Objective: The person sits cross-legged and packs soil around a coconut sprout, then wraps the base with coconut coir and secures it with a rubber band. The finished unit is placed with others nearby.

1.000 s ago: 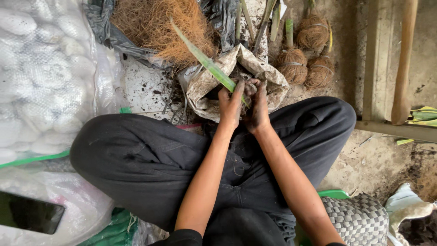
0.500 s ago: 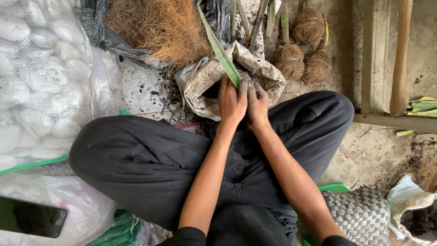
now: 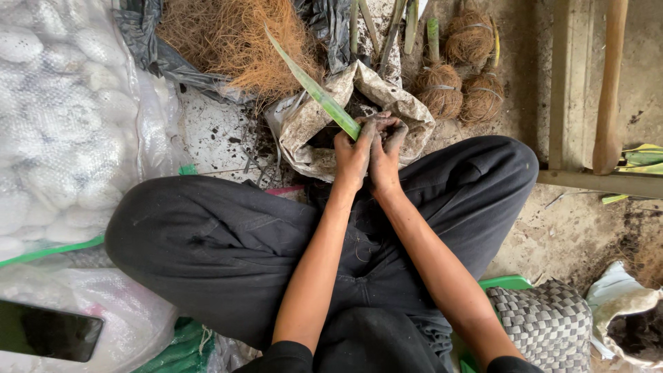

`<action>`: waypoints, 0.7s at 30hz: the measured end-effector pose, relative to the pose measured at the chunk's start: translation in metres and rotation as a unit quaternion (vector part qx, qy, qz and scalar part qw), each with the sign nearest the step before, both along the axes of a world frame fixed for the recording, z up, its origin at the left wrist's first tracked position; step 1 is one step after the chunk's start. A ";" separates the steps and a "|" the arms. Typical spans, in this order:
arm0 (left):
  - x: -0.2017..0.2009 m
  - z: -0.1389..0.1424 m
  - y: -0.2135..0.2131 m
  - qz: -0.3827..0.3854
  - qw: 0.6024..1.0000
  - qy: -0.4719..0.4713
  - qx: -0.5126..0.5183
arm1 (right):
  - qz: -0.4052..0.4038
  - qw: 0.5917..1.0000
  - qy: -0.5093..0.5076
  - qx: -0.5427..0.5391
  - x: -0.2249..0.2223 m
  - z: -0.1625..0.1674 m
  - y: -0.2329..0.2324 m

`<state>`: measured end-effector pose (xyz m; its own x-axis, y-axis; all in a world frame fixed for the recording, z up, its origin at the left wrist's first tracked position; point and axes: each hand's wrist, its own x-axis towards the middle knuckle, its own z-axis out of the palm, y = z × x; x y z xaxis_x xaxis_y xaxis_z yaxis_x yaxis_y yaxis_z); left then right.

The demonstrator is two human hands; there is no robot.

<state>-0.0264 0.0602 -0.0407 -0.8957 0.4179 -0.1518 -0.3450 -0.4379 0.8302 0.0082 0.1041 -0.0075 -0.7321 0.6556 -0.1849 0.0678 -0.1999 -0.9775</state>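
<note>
Green leaf blade [image 3: 314,90] is pinched at its base between soiled fingers [image 3: 366,128]. Left hand [image 3: 353,155] and right hand [image 3: 385,155] are pressed together over the open soil bag [image 3: 304,124].

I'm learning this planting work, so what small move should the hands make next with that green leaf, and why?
Probably keep both hands cupped and press more soil around the plant's base. The left hand and right hand are closed together at the foot of the green leaf, right over the open soil sack, and the leaf leans aslant.
</note>
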 end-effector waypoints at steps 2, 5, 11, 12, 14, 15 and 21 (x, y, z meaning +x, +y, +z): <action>-0.001 0.000 0.002 0.036 0.999 0.002 -0.030 | -0.019 0.999 0.033 -0.025 0.000 -0.001 0.002; -0.005 -0.002 0.002 0.095 0.992 -0.009 -0.087 | -0.006 0.977 0.131 -0.171 0.001 0.000 0.007; -0.009 -0.006 -0.001 0.130 0.985 -0.023 -0.114 | 0.012 0.978 0.095 -0.183 0.001 0.002 0.005; -0.008 -0.006 -0.001 0.119 0.986 -0.023 -0.111 | 0.012 0.976 0.087 -0.201 0.001 0.001 0.004; -0.007 -0.006 -0.001 0.094 0.988 -0.045 -0.116 | 0.011 0.969 0.070 -0.238 0.001 0.000 0.001; -0.006 -0.006 -0.001 0.081 0.987 -0.066 -0.124 | 0.016 0.965 0.084 -0.247 0.001 -0.001 0.000; 0.002 -0.005 -0.002 0.034 0.995 -0.063 -0.072 | 0.022 0.981 0.075 -0.175 0.004 -0.002 0.002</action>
<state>-0.0244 0.0579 -0.0458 -0.8910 0.3236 -0.3185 -0.4243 -0.3435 0.8379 0.0122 0.1060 -0.0094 -0.7943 0.5389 -0.2805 -0.0562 -0.5249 -0.8493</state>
